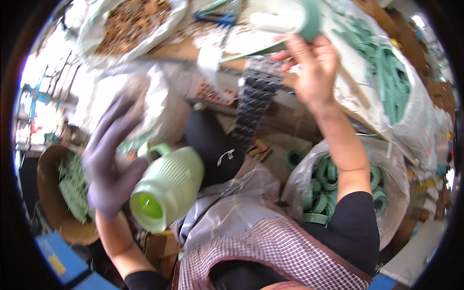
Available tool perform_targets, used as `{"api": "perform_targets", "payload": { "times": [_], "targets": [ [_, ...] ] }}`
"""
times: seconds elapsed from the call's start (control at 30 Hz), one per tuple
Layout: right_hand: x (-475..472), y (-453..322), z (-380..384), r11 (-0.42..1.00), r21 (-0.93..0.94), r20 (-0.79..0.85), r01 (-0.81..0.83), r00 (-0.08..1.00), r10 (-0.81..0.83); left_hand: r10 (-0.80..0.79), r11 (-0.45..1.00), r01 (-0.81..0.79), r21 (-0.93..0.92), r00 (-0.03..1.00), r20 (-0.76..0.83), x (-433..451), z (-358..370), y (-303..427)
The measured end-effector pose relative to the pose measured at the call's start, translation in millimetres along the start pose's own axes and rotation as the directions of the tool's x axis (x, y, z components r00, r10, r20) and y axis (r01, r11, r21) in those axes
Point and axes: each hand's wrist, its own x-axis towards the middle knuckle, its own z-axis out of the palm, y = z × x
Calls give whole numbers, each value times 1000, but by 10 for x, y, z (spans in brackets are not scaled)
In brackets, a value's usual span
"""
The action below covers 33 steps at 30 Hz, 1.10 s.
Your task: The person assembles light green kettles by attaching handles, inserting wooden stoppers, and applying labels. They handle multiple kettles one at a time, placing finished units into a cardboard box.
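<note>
My left hand [112, 159], in a purple-grey glove and blurred, is raised with its fingers apart and holds nothing that I can see. Just beside its thumb, a pale green plastic jug [174, 185] lies tilted by my thigh, its open mouth towards me and its handle upward. Over the worktable [357, 98], my bare right hand [311, 65] has its fingertips on a green plastic ring [311, 21]. A thin green strip [253, 52] reaches leftward from these fingers; blur hides whether it joins the ring.
A white sack [90, 40] holds brown chips. Green plastic offcuts [393, 79] lie heaped at the table's right. Below, a clear plastic bag [393, 203] contains several green rings. Green shavings fill a brown drum [47, 185] at left. A blue-handled tool [217, 18] lies at the back.
</note>
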Motion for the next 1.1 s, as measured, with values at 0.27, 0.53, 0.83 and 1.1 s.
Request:
{"api": "perform_targets", "payload": {
  "times": [0.27, 0.53, 0.83, 1.1],
  "targets": [
    [-535, 105, 1521, 869, -150, -51, 471, 874, -482, -508, 682, 328, -653, 856, -100, -294, -121, -176],
    [-1084, 571, 1698, 548, 441, 685, -711, 661, 306, -754, 453, 441, -775, 653, -69, -1311, 390, -420],
    [-1158, 819, 1708, 281, 387, 704, -878, 479, 525, -856, 75, 385, -920, 498, 138, -1375, 719, -396],
    [-1632, 461, 1654, 637, 335, 522, -695, 699, 488, -937, -247, 175, -953, 208, 281, -1205, 787, 102]
  ]
}}
